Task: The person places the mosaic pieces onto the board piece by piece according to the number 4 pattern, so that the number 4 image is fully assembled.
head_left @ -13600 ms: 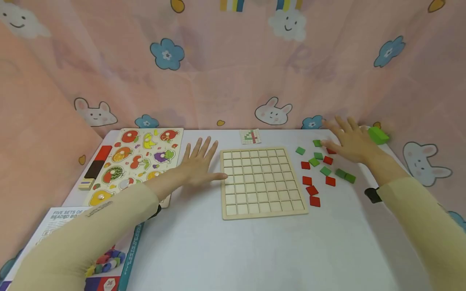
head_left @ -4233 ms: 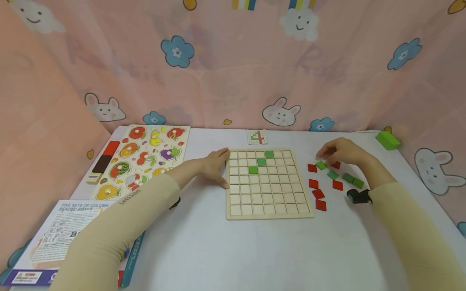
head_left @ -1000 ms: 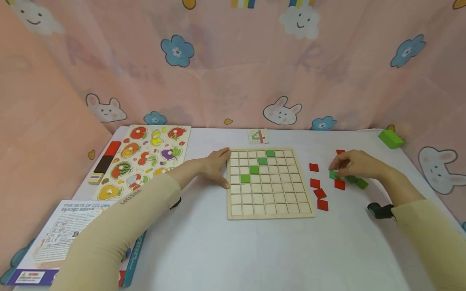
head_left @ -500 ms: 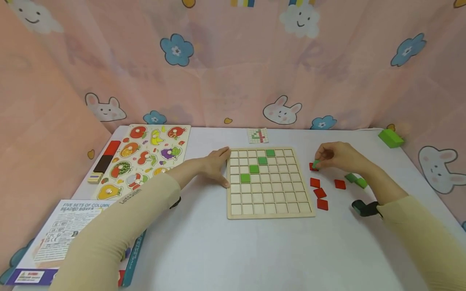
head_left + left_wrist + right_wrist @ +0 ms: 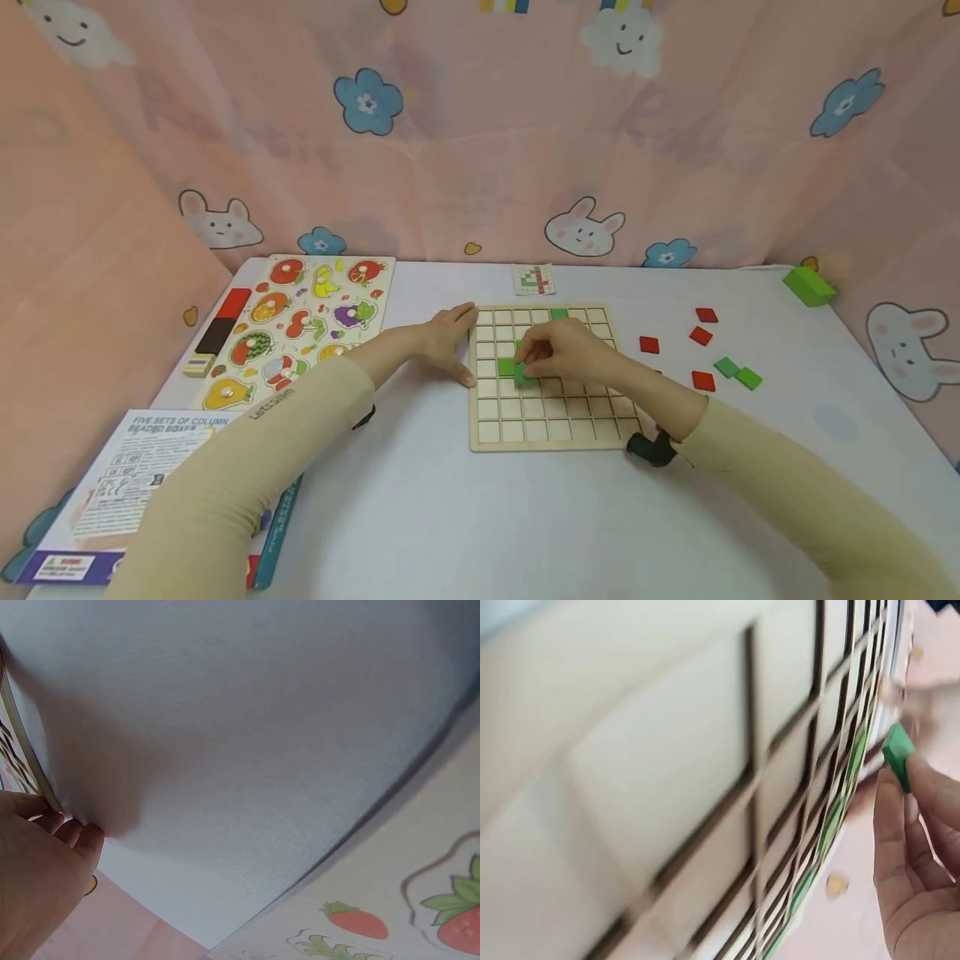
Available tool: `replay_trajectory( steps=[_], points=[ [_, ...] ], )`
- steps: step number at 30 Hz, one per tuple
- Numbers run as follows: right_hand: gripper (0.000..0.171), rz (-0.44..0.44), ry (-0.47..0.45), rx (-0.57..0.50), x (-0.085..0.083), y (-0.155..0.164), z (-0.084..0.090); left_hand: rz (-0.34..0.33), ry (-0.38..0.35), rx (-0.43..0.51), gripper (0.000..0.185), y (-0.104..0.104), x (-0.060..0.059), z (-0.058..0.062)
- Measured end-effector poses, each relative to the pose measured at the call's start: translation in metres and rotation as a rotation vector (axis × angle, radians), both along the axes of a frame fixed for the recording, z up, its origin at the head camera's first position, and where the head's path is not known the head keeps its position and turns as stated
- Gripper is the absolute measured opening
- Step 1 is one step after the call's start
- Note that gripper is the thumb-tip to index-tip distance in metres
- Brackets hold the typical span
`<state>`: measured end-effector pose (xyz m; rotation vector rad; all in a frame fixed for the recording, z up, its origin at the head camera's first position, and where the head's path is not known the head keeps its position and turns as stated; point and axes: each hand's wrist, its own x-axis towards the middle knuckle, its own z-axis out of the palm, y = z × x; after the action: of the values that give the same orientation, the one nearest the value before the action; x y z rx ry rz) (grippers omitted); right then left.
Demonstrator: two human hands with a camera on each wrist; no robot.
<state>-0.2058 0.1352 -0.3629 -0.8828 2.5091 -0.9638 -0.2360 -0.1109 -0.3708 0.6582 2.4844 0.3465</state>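
Observation:
My right hand (image 5: 566,354) pinches a green square tile (image 5: 522,374) between thumb and fingers over the left part of the wooden grid board (image 5: 555,447). In the right wrist view that tile (image 5: 897,750) is tilted, apart from the grid. Green tiles sit in the board's cells on a diagonal: one (image 5: 558,314) is in the top row, and another (image 5: 506,367) lies just left of the held tile. My hand hides part of this row. Against the board's left edge rests my left hand (image 5: 446,343), thumb and fingers spread along it.
Several red tiles (image 5: 649,345) and two green tiles (image 5: 737,372) lie right of the board, some behind my forearm. A pattern card (image 5: 534,280) lies behind it. Leftward are a fruit puzzle (image 5: 300,304), an eraser-like block (image 5: 217,321) and a box (image 5: 112,500). A green block (image 5: 809,287) stands far right.
My right hand has picked up a green tile from the right-hand group and carried it left over the board. Earlier, green tiles were added to the grid one by one. My left hand stays put.

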Motion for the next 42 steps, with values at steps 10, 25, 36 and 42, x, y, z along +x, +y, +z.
replay_trajectory(
  steps=[10, 25, 36, 42],
  points=[
    [0.007, -0.005, 0.031, 0.058, 0.008, -0.023, -0.013, -0.006, 0.003, 0.006, 0.12, 0.001, 0.0, -0.001],
    [0.011, -0.062, 0.05, 0.092, 0.005, 0.01, -0.009, -0.004, 0.005, 0.005, 0.12, 0.001, 0.0, -0.002],
    [0.02, -0.328, 0.042, 0.214, -0.016, 0.146, 0.004, 0.001, -0.001, -0.001, 0.121, 0.001, -0.002, -0.003],
    [0.031, -0.389, -0.078, 0.28, -0.02, 0.228, 0.001, 0.004, 0.003, -0.001, 0.121, 0.0, -0.001, -0.004]
  ],
)
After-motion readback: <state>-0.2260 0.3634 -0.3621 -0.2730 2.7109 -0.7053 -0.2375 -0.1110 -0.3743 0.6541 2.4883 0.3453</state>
